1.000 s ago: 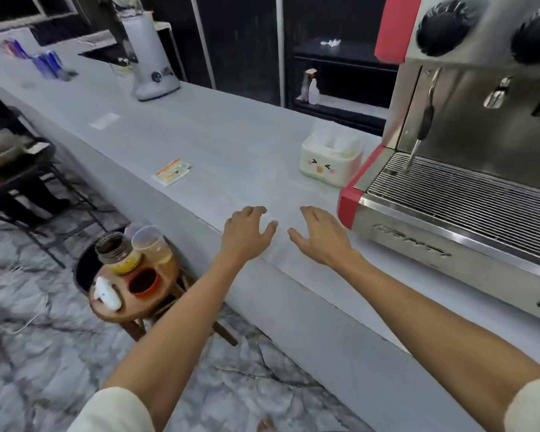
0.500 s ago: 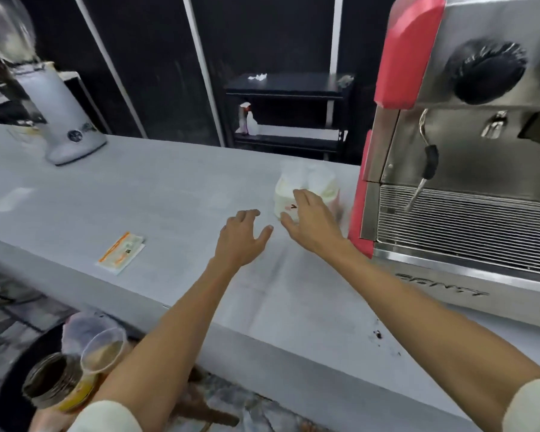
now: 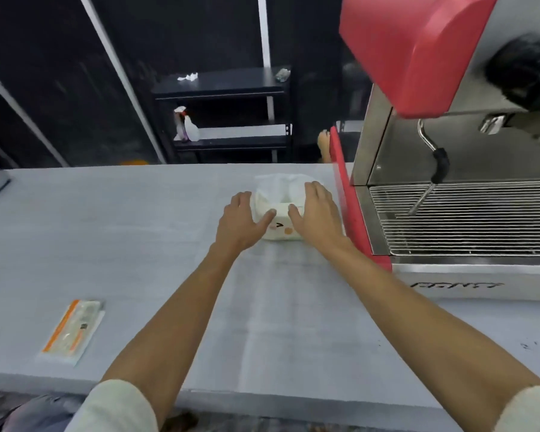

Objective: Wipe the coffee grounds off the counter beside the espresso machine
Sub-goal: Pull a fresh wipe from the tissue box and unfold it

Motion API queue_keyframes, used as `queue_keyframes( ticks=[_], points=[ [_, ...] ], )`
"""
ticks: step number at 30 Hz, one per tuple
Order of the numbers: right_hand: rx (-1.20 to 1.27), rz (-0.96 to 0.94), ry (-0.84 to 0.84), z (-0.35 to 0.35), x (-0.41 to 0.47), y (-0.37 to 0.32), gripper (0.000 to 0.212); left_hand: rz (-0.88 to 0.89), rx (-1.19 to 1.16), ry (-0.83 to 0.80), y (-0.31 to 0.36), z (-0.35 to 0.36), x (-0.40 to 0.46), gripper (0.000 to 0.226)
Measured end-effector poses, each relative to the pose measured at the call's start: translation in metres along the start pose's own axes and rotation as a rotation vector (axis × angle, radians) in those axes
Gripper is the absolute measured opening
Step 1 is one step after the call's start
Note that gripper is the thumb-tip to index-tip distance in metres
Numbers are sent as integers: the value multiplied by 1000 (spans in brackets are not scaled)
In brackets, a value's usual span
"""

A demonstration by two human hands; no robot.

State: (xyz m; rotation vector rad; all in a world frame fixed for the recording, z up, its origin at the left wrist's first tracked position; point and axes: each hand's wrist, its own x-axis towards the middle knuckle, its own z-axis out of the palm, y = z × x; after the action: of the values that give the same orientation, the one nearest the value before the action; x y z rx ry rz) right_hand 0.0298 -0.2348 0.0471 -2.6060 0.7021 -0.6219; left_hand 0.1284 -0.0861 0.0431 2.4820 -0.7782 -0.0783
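Long pale grey matte counter [image 3: 138, 244]: flat slab, faintly streaked, running the full width of the view.

Red and brushed-steel espresso machine [image 3: 449, 182]: boxy, at the counter's right end; glossy red moulded side panels, round black knob, bent steel steam wand with black sleeve, ribbed wire drip grille.

Black metal shelving unit [image 3: 225, 88]: beyond the counter, flat tiers; a white spray bottle [image 3: 187, 127] stands on the middle tier.

Small white rounded tissue box [image 3: 279, 210]: soft-cornered, printed cartoon face on the near side, crumpled white tissue rising from the top; stands on the counter just left of the machine's red panel.

Left hand [image 3: 239, 224]: fingers spread, palm against the box's left side, thumb on its front top edge. Right hand [image 3: 317, 215]: fingers spread, laid over the box's right side and top. Both press flat; neither has closed around it.

Flat clear plastic packet with orange stripe [image 3: 72, 330]: rectangular, lying near the counter's front edge, well left of the hands.

Dark coffee grounds [image 3: 526, 345]: a few tiny specks on the counter in front of the machine, far right, well apart from both hands.
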Motion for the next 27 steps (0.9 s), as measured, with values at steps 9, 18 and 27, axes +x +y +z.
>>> queue_keyframes(
  ticks=[9,18,27],
  points=[
    [-114,156,159,13,26,0,58,36,-146,-165,-27,8,30,108],
    [-57,187,130,30,33,-5,43,103,-299,-158,-28,15,41,86],
    [-60,181,225,30,34,-5,20,128,-300,-129,-30,23,39,77]
  ],
)
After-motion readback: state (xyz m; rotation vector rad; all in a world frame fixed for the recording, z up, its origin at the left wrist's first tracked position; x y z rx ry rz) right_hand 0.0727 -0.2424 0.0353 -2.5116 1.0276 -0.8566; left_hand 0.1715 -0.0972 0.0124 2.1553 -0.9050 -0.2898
